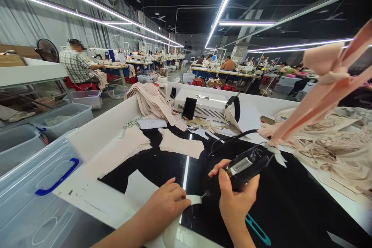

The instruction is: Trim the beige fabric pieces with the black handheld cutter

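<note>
Left hand [171,200]: grip pinching pale strip [196,199] over the near part of the black board [290,201] | right hand [236,203]: grip wrapped around black handheld tool [257,159] above black board | judged best: pale strip flat, tool steady, fingertips clear

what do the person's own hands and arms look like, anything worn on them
The left hand and right hand are ungloved. No sleeve, watch or bracelet shows on either forearm. No ring shows, though some fingers are partly hidden.
</note>
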Demonstrator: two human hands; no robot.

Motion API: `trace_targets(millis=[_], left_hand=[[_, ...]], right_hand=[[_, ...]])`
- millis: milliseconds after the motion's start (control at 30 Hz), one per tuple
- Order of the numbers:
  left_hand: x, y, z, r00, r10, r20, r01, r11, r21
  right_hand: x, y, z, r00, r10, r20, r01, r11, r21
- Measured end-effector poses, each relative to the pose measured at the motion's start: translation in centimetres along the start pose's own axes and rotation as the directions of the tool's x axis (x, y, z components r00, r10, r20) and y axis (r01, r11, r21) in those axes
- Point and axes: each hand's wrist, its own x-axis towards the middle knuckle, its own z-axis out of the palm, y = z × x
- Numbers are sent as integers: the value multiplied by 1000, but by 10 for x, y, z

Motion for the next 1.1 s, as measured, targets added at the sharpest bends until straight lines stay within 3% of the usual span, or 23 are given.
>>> trace_targets(millis=[267,833,1100], left_hand=[[-1,0,1,1000,1,-6,-1,1000,4],[-3,0,9,999,14,-45,-13,1000,22],[-3,1,6,998,1,-55,-1,1000,9]], right_hand=[[-1,1,6,998,62,-25,-59,994,87],[-11,9,18,992,102,78,-111,986,122],[-5,2,10,995,100,-10,-98,987,124]])
